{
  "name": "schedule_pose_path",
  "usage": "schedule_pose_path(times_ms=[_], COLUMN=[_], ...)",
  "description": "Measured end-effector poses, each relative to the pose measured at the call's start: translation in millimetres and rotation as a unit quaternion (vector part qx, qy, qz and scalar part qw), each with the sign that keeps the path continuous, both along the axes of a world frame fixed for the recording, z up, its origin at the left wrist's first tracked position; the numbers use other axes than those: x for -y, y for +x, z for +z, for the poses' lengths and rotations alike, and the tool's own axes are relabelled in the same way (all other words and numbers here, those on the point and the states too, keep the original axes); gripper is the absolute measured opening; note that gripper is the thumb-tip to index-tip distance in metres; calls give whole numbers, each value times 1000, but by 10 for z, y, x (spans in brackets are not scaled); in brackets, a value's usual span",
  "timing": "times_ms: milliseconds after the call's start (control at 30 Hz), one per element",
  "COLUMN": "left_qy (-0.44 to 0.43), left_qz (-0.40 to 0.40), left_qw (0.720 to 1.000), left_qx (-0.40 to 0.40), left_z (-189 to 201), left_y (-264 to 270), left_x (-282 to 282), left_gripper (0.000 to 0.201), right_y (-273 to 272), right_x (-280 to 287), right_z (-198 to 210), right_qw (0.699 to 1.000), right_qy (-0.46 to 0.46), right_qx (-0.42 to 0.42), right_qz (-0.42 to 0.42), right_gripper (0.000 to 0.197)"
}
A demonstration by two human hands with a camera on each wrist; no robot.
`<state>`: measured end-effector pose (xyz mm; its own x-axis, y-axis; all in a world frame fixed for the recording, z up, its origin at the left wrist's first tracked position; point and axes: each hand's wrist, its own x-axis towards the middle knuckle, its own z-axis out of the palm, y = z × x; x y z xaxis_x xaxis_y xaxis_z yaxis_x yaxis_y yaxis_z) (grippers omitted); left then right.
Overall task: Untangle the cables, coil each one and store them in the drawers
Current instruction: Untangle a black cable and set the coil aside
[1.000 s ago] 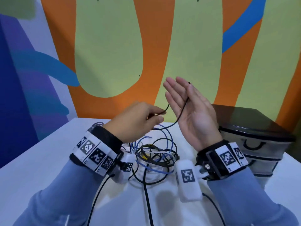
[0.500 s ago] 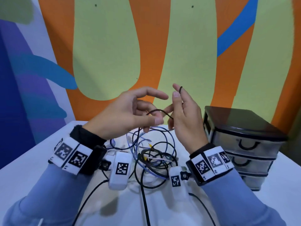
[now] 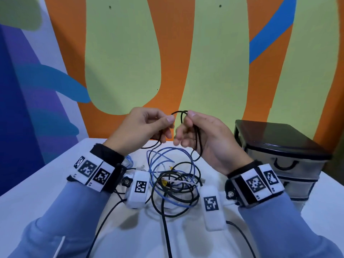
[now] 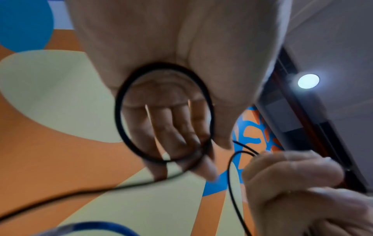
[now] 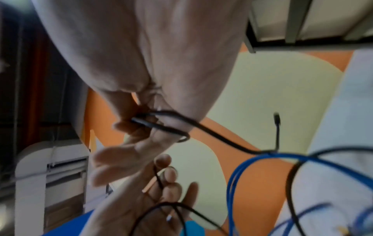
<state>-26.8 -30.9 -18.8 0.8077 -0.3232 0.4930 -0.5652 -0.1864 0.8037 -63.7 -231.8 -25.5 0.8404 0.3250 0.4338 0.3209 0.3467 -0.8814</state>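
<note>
Both forearms reach forward in blue sleeves, wrists banded with marker tags. The left hand point(image 3: 143, 125) is raised, knuckles up, thumb pressed against its curled forefinger. The right hand point(image 3: 206, 138) faces it palm inward, thumb and forefinger pinched, other fingers loosely curled.

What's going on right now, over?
Both hands up: left hand and right hand pinch thin black cable. Coiling under way. Tangle still on table; drawers shut.

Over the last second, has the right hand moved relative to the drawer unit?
Yes. The right hand has closed from an open palm to pinching the black cable, and sits lower against the drawer unit.
</note>
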Motion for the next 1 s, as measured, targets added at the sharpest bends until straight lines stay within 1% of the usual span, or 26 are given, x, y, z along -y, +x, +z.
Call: schedule_pose_path(times_ms=[67,100,200,267,333,400,467,500,533,567,633,667,700,733,767,800,833,867,933,1000], left_qy=[37,40,0,4,40,74,128,161,191,215,271,310,342,357,355,339,317,289,197,73], left_qz=[-48,-68,-91,-90,-83,-69,-46,-39,-42,-58,-80,-74,-61,-48,-36,-30,-34,-39,-39,-27], left_qw=[997,994,986,983,985,988,988,985,980,974,959,948,936,927,924,927,933,942,966,985], left_qx=[-46,-69,-141,-157,-145,-118,-71,-47,-34,-34,-17,19,63,106,137,157,167,166,162,155], left_z=[-9,-11,-27,-47,-57,-42,-25,-20,-19,-23,-66,-80,-82,-70,-46,-14,26,67,132,165], left_y=[-26,-29,3,33,43,21,-57,-110,-171,-245,-367,-428,-482,-521,-550,-557,-544,-519,-440,-329], left_x=[-35,-47,-98,-135,-144,-88,17,87,161,244,406,478,530,557,553,519,461,383,208,52], left_gripper=[42,44,44,41,32,25,27,29,31,32,31,30,28,27,26,27,27,27,21,8], right_y=[-5,-3,9,17,45,78,113,130,144,156,167,166,161,142,125,114,103,98,100,82], right_x=[32,57,141,185,215,223,226,237,245,241,193,153,116,73,36,14,-6,-22,-36,-27], right_z=[7,15,37,53,48,27,14,8,4,2,-1,-1,-2,-2,-9,-26,-41,-52,-62,-57], right_qw=[996,991,970,957,949,941,910,895,887,888,907,924,942,960,973,977,975,970,967,973], right_qy=[76,116,220,266,294,315,385,416,435,439,415,382,332,261,174,84,4,-55,-126,-163], right_qx=[-28,-40,-72,-78,-86,-90,-81,-71,-64,-58,-34,-22,-6,15,35,52,65,70,52,26], right_qz=[31,47,79,85,72,86,134,142,140,125,60,13,-42,-97,-147,-186,-214,-228,-215,-164], right_gripper=[32,31,33,38,44,45,46,46,47,47,46,43,41,39,38,37,37,35,32,30])
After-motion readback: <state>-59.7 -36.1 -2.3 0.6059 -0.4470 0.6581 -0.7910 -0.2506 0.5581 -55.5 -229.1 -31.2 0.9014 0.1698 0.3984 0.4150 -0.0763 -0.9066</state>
